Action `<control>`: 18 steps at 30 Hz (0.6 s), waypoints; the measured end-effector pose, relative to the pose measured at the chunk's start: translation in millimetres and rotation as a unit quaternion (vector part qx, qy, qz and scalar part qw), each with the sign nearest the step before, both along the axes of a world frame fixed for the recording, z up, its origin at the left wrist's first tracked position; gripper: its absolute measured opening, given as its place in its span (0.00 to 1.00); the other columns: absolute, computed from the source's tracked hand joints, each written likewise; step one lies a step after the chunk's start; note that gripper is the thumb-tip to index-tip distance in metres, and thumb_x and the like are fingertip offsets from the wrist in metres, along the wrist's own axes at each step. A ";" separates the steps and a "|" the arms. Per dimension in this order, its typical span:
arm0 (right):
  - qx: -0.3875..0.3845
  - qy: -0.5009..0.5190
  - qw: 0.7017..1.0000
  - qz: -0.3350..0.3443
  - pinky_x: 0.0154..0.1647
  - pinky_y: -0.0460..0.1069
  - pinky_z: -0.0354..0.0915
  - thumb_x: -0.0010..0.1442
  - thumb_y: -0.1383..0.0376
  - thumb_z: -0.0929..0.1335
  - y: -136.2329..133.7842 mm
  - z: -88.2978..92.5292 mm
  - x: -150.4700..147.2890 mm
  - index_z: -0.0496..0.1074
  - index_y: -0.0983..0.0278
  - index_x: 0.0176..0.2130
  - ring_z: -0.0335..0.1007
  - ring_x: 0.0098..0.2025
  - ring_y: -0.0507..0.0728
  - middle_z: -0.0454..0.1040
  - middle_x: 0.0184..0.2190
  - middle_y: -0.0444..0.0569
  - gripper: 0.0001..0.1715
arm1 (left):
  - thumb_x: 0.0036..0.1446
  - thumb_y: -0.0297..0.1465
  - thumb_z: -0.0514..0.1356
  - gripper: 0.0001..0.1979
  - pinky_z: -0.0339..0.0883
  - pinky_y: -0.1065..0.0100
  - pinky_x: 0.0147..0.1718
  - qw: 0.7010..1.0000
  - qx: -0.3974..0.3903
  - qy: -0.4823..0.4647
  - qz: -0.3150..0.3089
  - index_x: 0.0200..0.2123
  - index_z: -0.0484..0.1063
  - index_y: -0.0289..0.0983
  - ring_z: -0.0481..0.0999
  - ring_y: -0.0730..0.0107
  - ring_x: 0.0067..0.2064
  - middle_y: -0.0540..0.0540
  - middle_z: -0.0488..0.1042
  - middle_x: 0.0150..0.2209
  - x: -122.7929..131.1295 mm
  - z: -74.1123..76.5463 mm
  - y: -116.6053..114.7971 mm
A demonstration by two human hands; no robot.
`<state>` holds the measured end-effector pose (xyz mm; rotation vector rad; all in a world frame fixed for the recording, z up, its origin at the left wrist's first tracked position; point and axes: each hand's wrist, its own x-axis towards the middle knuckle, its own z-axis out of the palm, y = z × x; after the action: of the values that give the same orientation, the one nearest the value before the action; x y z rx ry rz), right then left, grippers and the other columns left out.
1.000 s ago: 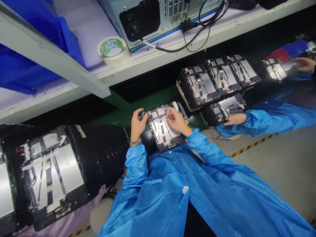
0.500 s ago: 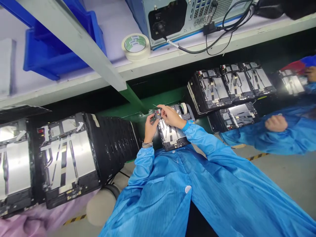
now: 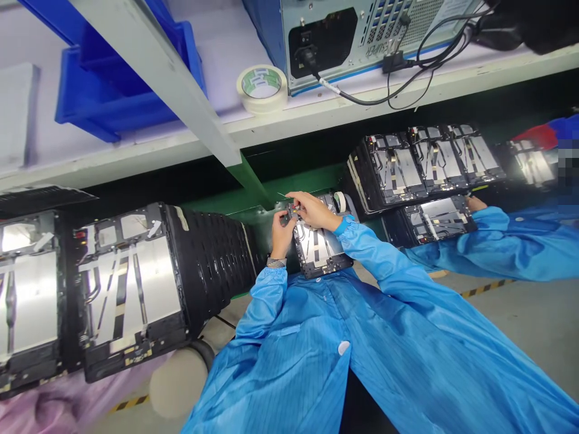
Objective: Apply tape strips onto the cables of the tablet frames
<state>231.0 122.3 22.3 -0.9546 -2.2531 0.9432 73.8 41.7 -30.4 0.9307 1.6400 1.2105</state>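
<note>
A flat electronic panel (image 3: 319,247) with a silvery plate, dark ribbon cables and a black frame lies in front of my body. At its far left corner, my left hand (image 3: 282,234) has thumb and forefinger bent close together over small parts; what they pinch is too small to make out. My right hand (image 3: 313,212) reaches over the panel's far edge with fingers closed around a thin stick-like tool (image 3: 282,194), whose end sticks out past the knuckles. Both fingertip areas nearly meet. A small tape roll (image 3: 339,202) stands just beyond my right wrist.
Long stacks of similar panels (image 3: 129,289) stand at left, and more panels (image 3: 395,169) at right. A co-worker's blue sleeve (image 3: 520,247) reaches to a panel (image 3: 438,218). Overhead, a shelf (image 3: 316,111) carries a blue bin (image 3: 122,111), masking tape (image 3: 262,102) and a computer case (image 3: 325,42).
My view has shifted slightly. My left fingers have drawn closer together at the panel's corner. The co-worker's hand has moved away from its fist position to the far edge of their panel.
</note>
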 end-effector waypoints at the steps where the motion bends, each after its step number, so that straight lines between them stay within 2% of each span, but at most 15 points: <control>1: -0.001 -0.004 1.000 0.008 0.52 0.55 0.66 0.60 0.78 0.63 1.1 -0.2 0.2 0.65 0.60 0.66 0.68 0.45 0.59 0.74 0.44 0.49 0.37 | 0.58 0.34 0.68 0.16 0.68 0.57 0.59 1.000 -0.003 -0.001 0.002 0.49 0.72 0.40 0.76 0.60 0.55 0.44 0.77 0.51 0.1 -1.2 0.4; 6: -0.015 -0.037 0.999 0.026 0.52 0.55 0.64 0.62 0.77 0.63 5.0 -0.4 3.2 0.67 0.61 0.64 0.67 0.43 0.60 0.73 0.36 0.46 0.33 | 0.59 0.36 0.69 0.17 0.68 0.57 0.58 1.000 -0.009 -0.008 0.000 0.50 0.72 0.40 0.76 0.59 0.55 0.43 0.77 0.52 1.6 -3.7 0.8; 10: -0.024 -0.037 0.999 0.013 0.50 0.54 0.64 0.61 0.77 0.63 1.8 0.2 5.5 0.66 0.62 0.63 0.68 0.44 0.60 0.74 0.36 0.46 0.33 | 0.60 0.37 0.68 0.17 0.66 0.56 0.60 1.000 -0.011 -0.003 0.011 0.50 0.72 0.40 0.75 0.58 0.57 0.43 0.76 0.54 5.3 -2.1 0.8; 18: -0.022 -0.052 0.998 -0.005 0.50 0.56 0.64 0.61 0.77 0.63 -3.5 -3.6 7.3 0.65 0.63 0.64 0.67 0.44 0.62 0.74 0.36 0.47 0.33 | 0.60 0.34 0.68 0.15 0.67 0.56 0.59 1.000 -0.002 -0.005 0.015 0.49 0.71 0.40 0.75 0.59 0.56 0.43 0.77 0.52 7.1 -2.9 1.9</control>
<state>238.3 118.8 18.7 -1.0552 -2.3189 0.9628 80.9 43.6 -33.3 0.8997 1.6535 1.2286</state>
